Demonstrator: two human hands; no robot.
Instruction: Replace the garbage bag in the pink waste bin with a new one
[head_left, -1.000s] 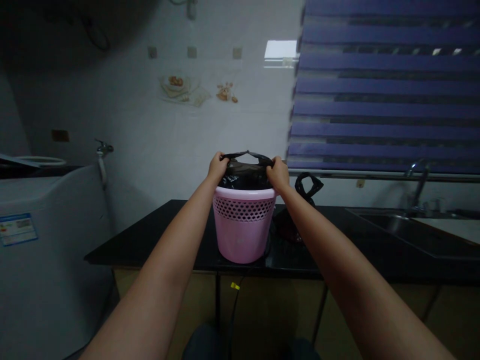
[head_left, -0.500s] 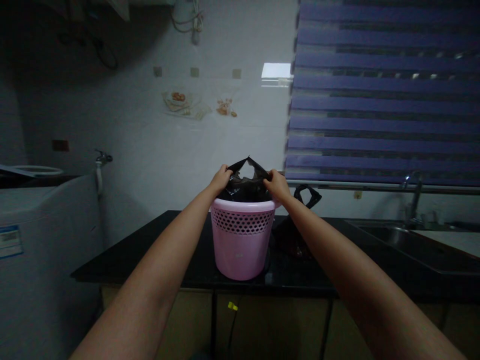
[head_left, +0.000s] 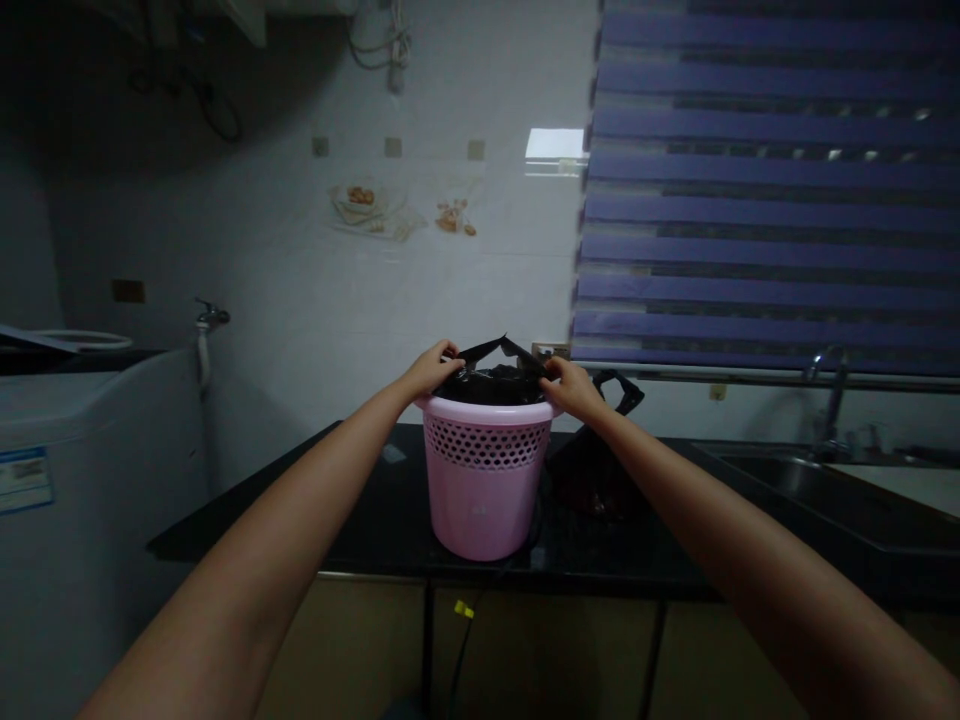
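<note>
Both hands, left hand (head_left: pixel 433 366) and right hand (head_left: pixel 571 385), pinch black bag (head_left: pixel 491 378) edges.

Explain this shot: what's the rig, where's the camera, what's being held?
No machine: a person works bare-handed, and the single camera sits on their head, looking forward and down, so both arms enter from below. The left hand and right hand each grip an edge of the black bag lining a pink basket. The basket stands on a black counter, with a second dark bag just right of it and a sink further right.
</note>
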